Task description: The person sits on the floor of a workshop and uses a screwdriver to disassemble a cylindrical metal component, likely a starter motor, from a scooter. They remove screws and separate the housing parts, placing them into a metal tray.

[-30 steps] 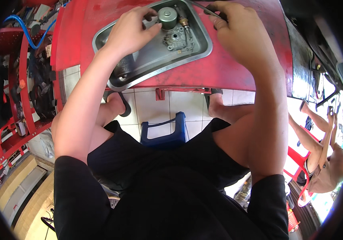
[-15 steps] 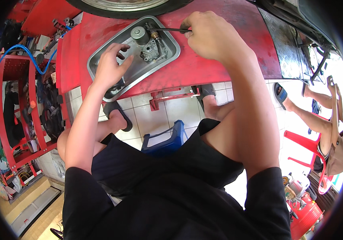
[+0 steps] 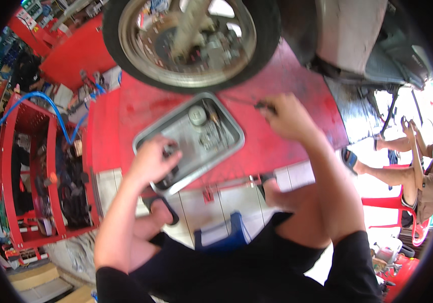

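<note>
A steel tray (image 3: 216, 161) on the red platform (image 3: 284, 146) holds a silver cylinder (image 3: 196, 115), a small metal housing (image 3: 210, 139), a slender brass-tipped part (image 3: 215, 121) and small pieces. My left hand (image 3: 156, 160) is over the tray's near-left part with curved fingers, blurred, at a dark part (image 3: 167, 177) that it partly hides; whether it grips this cannot be made out. My right hand (image 3: 287, 118) grips a thin dark rod-like tool (image 3: 244, 99), right of the tray, its far end reaching toward the tray's top edge.
A raised two-wheeler's front wheel (image 3: 145, 68) and bodywork (image 3: 347, 35) are beyond the tray. A red cart (image 3: 9, 171) and blue hose (image 3: 47, 98) are left. A blue stool (image 3: 234, 235) is below. A seated person (image 3: 421, 171) is at right on a red chair.
My view has tilted upward, bringing more of the wheel into sight. My left hand has moved down onto the tray's near-left part. My right hand still holds the thin tool.
</note>
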A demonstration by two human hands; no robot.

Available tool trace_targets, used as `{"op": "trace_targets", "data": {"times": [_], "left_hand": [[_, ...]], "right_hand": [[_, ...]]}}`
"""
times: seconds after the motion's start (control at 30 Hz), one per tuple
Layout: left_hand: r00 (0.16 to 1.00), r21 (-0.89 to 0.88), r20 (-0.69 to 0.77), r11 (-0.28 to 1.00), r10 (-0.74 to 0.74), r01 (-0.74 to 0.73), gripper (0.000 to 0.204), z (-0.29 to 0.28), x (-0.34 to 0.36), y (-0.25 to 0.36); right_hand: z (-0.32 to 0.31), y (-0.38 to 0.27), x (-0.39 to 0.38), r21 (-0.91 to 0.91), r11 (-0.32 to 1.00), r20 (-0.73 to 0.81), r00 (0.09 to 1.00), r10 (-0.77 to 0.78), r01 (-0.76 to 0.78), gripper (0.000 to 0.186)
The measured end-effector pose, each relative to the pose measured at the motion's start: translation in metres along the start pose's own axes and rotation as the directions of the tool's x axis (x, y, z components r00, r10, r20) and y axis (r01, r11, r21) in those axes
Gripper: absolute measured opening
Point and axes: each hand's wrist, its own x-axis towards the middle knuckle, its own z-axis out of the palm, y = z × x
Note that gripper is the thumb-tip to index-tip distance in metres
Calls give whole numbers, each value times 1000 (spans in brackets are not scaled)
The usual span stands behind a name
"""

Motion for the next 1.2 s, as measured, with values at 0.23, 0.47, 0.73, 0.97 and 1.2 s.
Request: {"op": "trace_targets", "data": {"times": [0.23, 0.47, 0.73, 0.97, 1.2], "left_hand": [[989, 254, 149, 966, 8, -46, 46, -16, -2, 40], [990, 322, 137, 945, 18, -62, 44, -23, -6, 34], [997, 276, 76, 961, -11, -10, 42, -35, -4, 27], [956, -56, -292, 998, 23, -41, 36, -80, -8, 25], [405, -278, -914, 757, -20, -592, 29, -170, -70, 85]], "right_hand": [[13, -35, -5, -6, 999, 33, 998, 46, -46, 17], [22, -49, 5, -19, 999, -34, 999, -28, 28, 17], [25, -46, 6, -55, 998, -89, 995, -47, 42, 15], [-3, -50, 1, 124, 971, -271, 949, -163, 202, 16], [-82, -79, -39, 166, 884, -793, 592, -144, 437, 19]]}}
